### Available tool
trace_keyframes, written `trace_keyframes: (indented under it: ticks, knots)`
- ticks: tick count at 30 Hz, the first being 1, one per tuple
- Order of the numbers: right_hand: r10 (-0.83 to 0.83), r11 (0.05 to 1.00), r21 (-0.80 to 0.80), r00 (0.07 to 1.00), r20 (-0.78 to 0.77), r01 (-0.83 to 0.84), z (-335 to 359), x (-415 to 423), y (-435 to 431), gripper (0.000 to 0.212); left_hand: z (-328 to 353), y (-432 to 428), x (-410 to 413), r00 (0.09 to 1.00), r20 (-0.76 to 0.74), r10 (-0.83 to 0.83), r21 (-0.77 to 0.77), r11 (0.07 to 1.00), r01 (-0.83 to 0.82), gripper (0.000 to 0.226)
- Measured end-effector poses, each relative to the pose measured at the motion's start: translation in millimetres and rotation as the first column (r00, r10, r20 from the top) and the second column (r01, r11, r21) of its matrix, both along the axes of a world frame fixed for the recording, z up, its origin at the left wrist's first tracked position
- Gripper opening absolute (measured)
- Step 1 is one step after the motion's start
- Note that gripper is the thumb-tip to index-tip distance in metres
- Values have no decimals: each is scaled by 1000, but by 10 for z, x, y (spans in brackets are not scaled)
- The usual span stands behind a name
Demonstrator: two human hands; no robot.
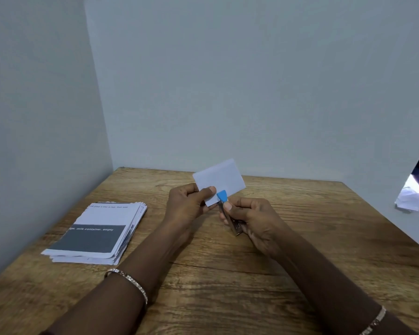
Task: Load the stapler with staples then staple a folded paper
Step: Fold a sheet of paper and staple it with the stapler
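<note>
Nearest the camera, 2 forearms reach in over the wooden table (228, 286), each wrist wearing a thin bracelet. Farther in, the right hand (254, 221) is wrapped around a small metal stapler (230, 217), its blue tip at the paper's lower edge. Just at 10 o'clock from it, the left hand (189, 201) pinches the folded paper (221, 180) at its lower left corner, thumb on top, holding it above the table. The stapling step looks to be in hand (whether staples are loaded cannot be seen). To do it well, seat the layers fully in the stapler's mouth, keep them aligned, then squeeze firmly. A stack of printed sheets (99, 233) lies at 9 o'clock.
</note>
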State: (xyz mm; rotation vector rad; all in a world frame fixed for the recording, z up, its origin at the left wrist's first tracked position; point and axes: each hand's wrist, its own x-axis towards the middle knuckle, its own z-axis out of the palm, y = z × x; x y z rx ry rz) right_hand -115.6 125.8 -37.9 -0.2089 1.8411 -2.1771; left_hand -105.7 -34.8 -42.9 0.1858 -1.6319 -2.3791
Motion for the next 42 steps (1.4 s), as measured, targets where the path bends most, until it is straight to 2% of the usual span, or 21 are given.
trace_keyframes:
  ticks: [9,25,37,42]
  knots:
    - [41,998,-52,999,7,-41,54,-3,21,27,25,-53,-54,1000,-15,7,96,995,-5,15]
    - [14,998,-69,1000,-7,-14,4,-22,11,29,19,-20,-33,998,-60,-29,46,998,32,12]
    - [-78,995,-71,996,-36,75,-83,-56,-8,25,-14,38,-28,994,-103,-47,37,998,51,11]
    - [-54,996,-79,998,-43,50,-85,-63,3,25,-15,32,-27,993,-110,-44,43,998,49,12]
